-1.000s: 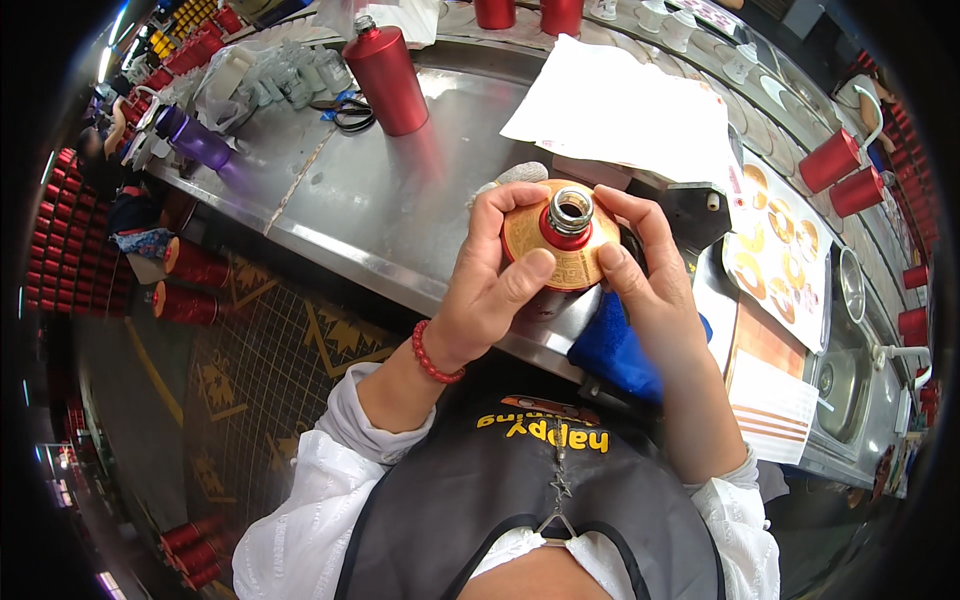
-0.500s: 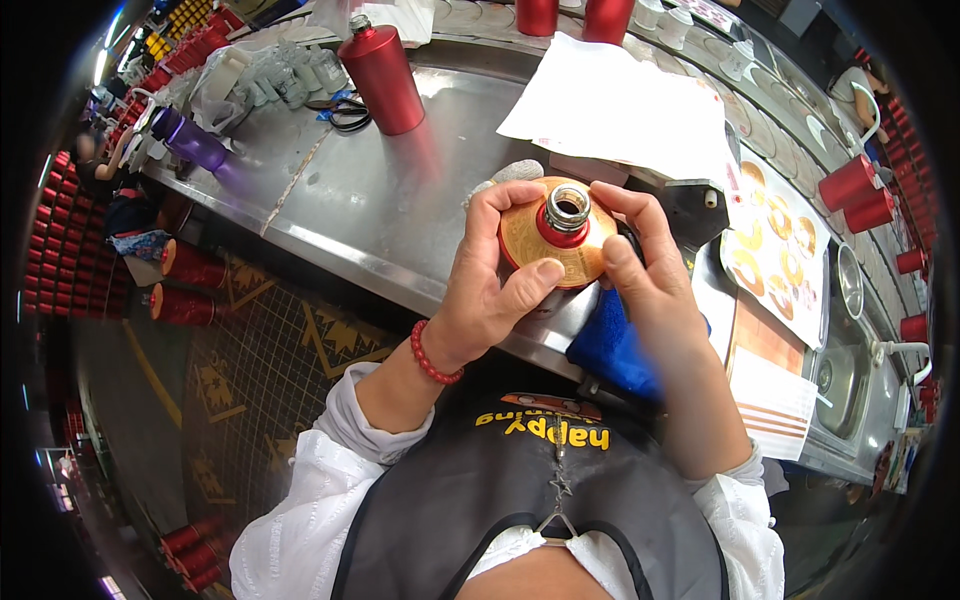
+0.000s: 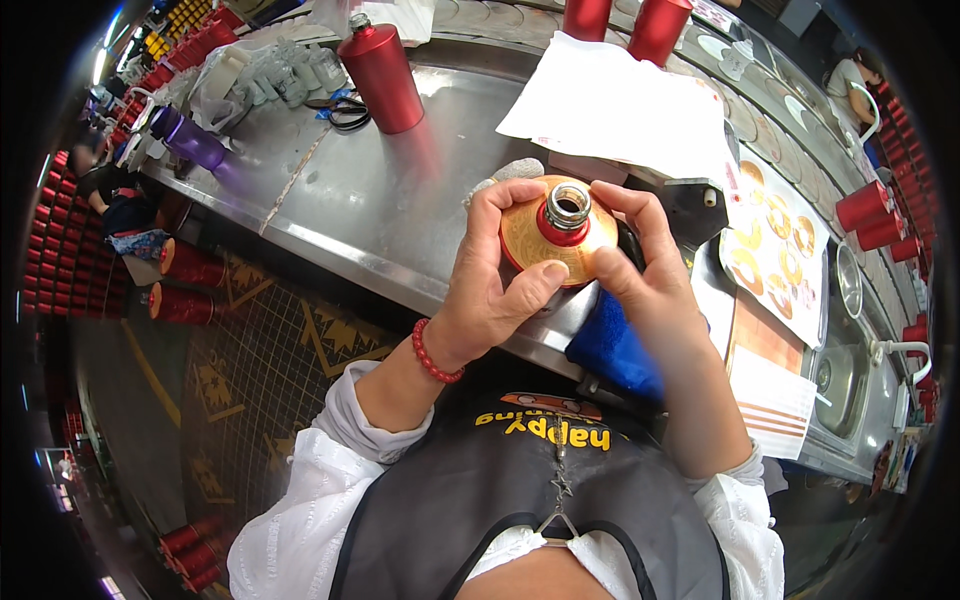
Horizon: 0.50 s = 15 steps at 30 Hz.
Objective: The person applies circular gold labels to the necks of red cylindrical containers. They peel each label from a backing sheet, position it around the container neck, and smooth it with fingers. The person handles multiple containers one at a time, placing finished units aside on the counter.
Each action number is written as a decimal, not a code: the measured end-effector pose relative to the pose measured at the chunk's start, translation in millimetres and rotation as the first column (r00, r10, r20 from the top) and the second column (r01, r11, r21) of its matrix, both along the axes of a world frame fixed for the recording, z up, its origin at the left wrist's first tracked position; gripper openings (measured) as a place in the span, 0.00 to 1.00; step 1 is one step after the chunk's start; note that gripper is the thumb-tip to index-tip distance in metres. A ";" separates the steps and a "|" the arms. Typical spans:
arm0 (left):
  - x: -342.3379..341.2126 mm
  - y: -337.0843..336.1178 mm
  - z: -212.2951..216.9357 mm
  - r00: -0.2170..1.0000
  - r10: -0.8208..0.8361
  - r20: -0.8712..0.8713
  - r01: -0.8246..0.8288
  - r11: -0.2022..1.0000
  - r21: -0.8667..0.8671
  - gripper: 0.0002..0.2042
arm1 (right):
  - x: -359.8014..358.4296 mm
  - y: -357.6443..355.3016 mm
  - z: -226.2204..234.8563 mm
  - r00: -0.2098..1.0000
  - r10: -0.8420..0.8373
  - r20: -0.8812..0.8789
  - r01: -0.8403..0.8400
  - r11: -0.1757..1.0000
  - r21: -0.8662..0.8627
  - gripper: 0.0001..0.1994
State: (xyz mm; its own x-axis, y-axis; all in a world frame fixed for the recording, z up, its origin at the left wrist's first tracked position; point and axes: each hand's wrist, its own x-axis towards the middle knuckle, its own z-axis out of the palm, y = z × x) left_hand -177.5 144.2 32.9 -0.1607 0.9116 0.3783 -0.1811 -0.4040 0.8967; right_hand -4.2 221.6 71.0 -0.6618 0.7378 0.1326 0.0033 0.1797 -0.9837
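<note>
Between my two hands is a red bottle (image 3: 567,237) seen from above, its open silver-threaded neck pointing up at me. A round gold label (image 3: 530,236) lies over its shoulder, around the neck. My left hand (image 3: 490,270) curls about the bottle's left side, thumb pressed on the label's front edge. On the other side my right hand (image 3: 645,262) wraps the bottle, its thumb at the label's right front edge and its fingers along the far right rim. The bottle's lower body is hidden beneath the label and my hands.
A red bottle (image 3: 380,80) stands on the steel table (image 3: 350,215), by black scissors (image 3: 350,114) and a purple bottle (image 3: 190,138). White sheets (image 3: 620,100) lie beyond my hands. A sheet of gold labels (image 3: 775,240), a blue cloth (image 3: 615,345) and a sink (image 3: 845,395) are rightward.
My right thumb has shifted slightly left and down onto the label's edge. On the conveyor behind, the red bottles have moved rightward. The bottle in my hands stays in place.
</note>
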 end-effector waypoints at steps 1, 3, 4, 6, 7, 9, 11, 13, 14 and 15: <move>-0.3 0.1 0.1 1.000 -0.004 0.005 0.004 1.000 -0.002 0.29 | 2.3 1.1 0.3 0.999 0.020 -0.040 -0.023 0.996 -0.091 0.28; -0.5 0.5 -0.6 1.000 -0.012 0.015 0.012 1.000 -0.009 0.29 | 4.8 2.6 -3.2 0.997 0.044 -0.064 -0.050 0.993 -0.103 0.28; -0.5 0.6 -1.7 1.000 -0.006 0.009 0.006 1.000 -0.011 0.29 | 4.7 2.6 -3.1 0.998 0.044 -0.042 -0.046 0.997 -0.060 0.28; -0.5 0.6 -3.6 1.000 0.005 -0.003 -0.005 1.000 -0.014 0.29 | 3.9 2.6 -2.3 0.999 0.035 -0.004 -0.035 0.999 0.015 0.28; 0.0 0.1 -2.5 1.000 0.004 -0.001 -0.004 1.000 -0.019 0.30 | 2.8 2.4 -1.6 1.000 0.027 0.013 -0.027 0.999 0.045 0.28; 1.0 -0.8 0.7 1.000 0.002 0.003 -0.002 1.000 -0.030 0.30 | 0.5 0.8 -1.6 1.000 0.005 0.021 -0.007 0.996 0.086 0.28; 1.3 -0.5 0.5 1.000 0.005 -0.007 -0.005 1.000 -0.027 0.30 | -2.0 -1.0 -3.0 1.000 -0.020 0.004 0.019 0.994 0.104 0.28; 2.0 -0.3 0.6 1.000 0.010 -0.009 -0.010 1.000 -0.020 0.30 | -3.5 -0.7 -4.4 0.999 -0.041 0.016 0.038 0.990 0.135 0.28; 2.8 -0.2 0.7 1.000 0.013 -0.006 -0.013 1.000 -0.016 0.30 | -3.6 -0.6 -5.1 0.998 -0.052 0.022 0.048 0.987 0.151 0.28; 3.2 -0.3 1.5 1.000 0.017 -0.007 -0.017 1.000 -0.011 0.30 | -3.4 -0.6 -5.3 0.998 -0.048 0.029 0.043 0.986 0.163 0.27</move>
State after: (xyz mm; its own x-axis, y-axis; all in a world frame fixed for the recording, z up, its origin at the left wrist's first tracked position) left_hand -174.4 143.8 34.4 -0.1739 0.9128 0.3695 -0.1680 -0.3972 0.9022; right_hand -7.5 221.1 65.7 -0.6342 0.7375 0.2319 0.0469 0.3361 -0.9407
